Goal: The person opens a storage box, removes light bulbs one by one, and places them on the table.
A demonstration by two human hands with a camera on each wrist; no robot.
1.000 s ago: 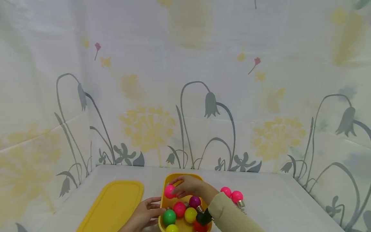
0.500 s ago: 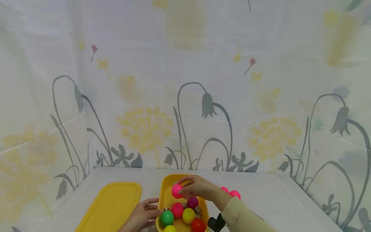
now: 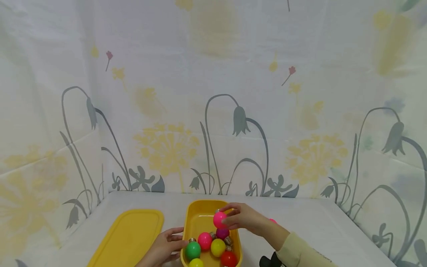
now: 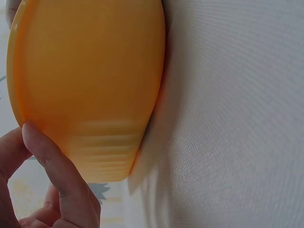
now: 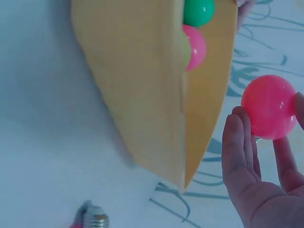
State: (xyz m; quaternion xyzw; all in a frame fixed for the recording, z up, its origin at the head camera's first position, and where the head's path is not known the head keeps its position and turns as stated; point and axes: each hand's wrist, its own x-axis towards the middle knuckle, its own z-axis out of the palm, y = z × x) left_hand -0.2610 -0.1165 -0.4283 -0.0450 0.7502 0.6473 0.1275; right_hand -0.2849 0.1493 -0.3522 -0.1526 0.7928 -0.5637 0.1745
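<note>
My right hand (image 3: 248,218) holds a round pink light bulb (image 3: 219,220) above the right side of a yellow plastic box (image 3: 188,218); the bulb's metal base points away. In the right wrist view, thumb and fingers pinch the pink globe. At the box's left wall my left hand (image 3: 166,244) grips the rim, thumb over it and fingers against the outside. Inside the box lie several coloured bulbs: a green bulb (image 3: 192,251), another pink bulb (image 3: 205,241), a yellow bulb (image 3: 218,247), a red bulb (image 3: 228,259) and a purple bulb (image 3: 222,233), partly covered by the held one.
A flat yellow lid (image 3: 130,237) lies on the white table left of the box. Right of the box, a bulb with a metal screw base (image 5: 96,219) lies on the table, mostly out of frame. A flowered cloth (image 3: 213,111) hangs behind.
My right hand has carried the pink bulb from the box's left side to its right side. The left hand keeps its place at the rim.
</note>
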